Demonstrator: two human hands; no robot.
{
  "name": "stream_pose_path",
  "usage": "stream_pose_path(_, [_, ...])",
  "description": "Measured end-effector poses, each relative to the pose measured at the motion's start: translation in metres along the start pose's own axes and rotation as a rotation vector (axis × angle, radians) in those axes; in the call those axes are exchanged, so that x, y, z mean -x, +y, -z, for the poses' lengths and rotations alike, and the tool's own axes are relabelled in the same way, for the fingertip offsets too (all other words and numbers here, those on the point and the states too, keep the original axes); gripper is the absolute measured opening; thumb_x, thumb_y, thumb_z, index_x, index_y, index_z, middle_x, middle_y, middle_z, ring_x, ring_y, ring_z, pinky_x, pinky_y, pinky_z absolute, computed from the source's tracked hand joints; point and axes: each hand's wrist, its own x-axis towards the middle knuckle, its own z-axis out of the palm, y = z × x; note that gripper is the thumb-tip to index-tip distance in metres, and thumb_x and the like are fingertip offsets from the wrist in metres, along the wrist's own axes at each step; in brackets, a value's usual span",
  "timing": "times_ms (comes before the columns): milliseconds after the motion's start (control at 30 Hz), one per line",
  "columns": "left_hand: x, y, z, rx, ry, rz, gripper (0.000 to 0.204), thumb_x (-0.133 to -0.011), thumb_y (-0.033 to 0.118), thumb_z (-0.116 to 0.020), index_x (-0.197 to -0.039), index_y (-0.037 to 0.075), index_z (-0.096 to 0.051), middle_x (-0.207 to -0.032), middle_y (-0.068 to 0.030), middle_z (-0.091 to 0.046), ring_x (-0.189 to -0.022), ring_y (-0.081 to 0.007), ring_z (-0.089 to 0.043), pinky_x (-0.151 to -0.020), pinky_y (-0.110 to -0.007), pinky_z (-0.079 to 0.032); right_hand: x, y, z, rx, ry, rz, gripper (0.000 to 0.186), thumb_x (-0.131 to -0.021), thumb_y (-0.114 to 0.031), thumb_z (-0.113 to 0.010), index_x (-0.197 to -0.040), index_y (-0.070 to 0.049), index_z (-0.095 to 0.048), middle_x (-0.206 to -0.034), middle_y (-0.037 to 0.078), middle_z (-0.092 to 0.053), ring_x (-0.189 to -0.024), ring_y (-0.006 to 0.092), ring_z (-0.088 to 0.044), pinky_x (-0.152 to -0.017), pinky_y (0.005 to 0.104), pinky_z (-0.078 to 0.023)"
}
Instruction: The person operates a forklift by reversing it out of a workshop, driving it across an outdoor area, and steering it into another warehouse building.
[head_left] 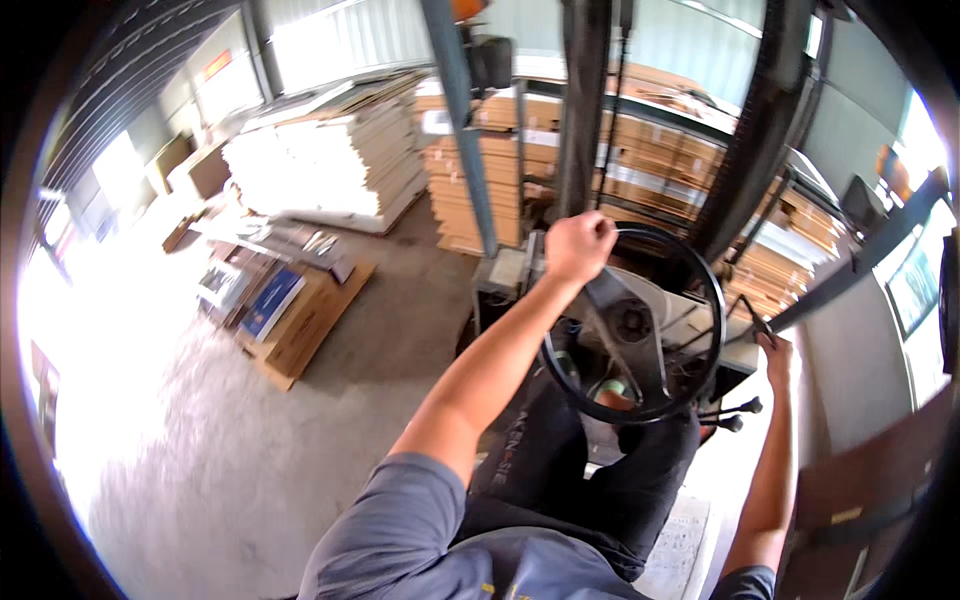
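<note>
I sit at the controls of a forklift, its black steering wheel [722, 320] tilted in front of me. My left hand [578, 247] is closed at the upper left of the wheel's rim, the arm stretched forward. Out to the right, my right hand [776, 358] is closed around the lower end of a dark lever [757, 318] beside the dashboard; its fingers are partly hidden. Below that hand, two black-knobbed levers [738, 415] stick out to the right of the wheel, touched by neither hand.
Beyond the dark mast [585, 120] stand stacks of brown boards or flat cartons [655, 150]. A pale stack of sheets [320, 165] is at the far left. Nearer, cardboard and a blue box [272, 303] lie on the grey floor [400, 300]. A wall with a window runs along the right.
</note>
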Motion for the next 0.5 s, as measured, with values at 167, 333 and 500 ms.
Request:
stream_pose_path(167, [0.005,-0.009,0.005,0.013,0.065,-0.049,0.026,-0.091,0.03,-0.067,-0.081,0.007,-0.072,-0.071,-0.0178,-0.067,-0.066,-0.0387,-0.067,-0.061,-0.046,-0.053,0.009,-0.024,0.005,0.244,-0.008,0.01,0.07,-0.099,-0.06,-0.063,-0.075,0.006,-0.061,-0.061,0.018,-0.044,-0.057,0.0215,-0.039,-0.057,0.0482,-0.035])
stream_pose_path(333, [-0.018,0.009,-0.075,-0.057,-0.095,0.0,0.027,-0.091,0.032,-0.068,-0.074,0.013,-0.075,-0.071,-0.0103,-0.072,-0.058,-0.0243,-0.067,-0.059,-0.04,-0.056,0.004,-0.009,0.002,0.421,-0.001,-0.096,0.08,-0.096,-0.07,-0.059,-0.062,0.002,-0.052,-0.055,0.013,-0.042,-0.054,0.0196,-0.042,-0.056,0.0486,-0.036])
stream_pose_path(500, [0.025,0.045,-0.132,-0.231,-0.287,-0.233,0.027,-0.089,0.031,-0.065,-0.071,0.011,-0.073,-0.067,-0.0125,-0.069,-0.06,-0.0262,-0.069,-0.062,-0.043,-0.056,-0.013,-0.039,-0.042,0.327,-0.075,-0.08,0.08,-0.096,-0.063,-0.065,-0.06,0.006,-0.052,-0.052,0.013,-0.04,-0.052,0.0208,-0.039,-0.054,0.0519,-0.035])
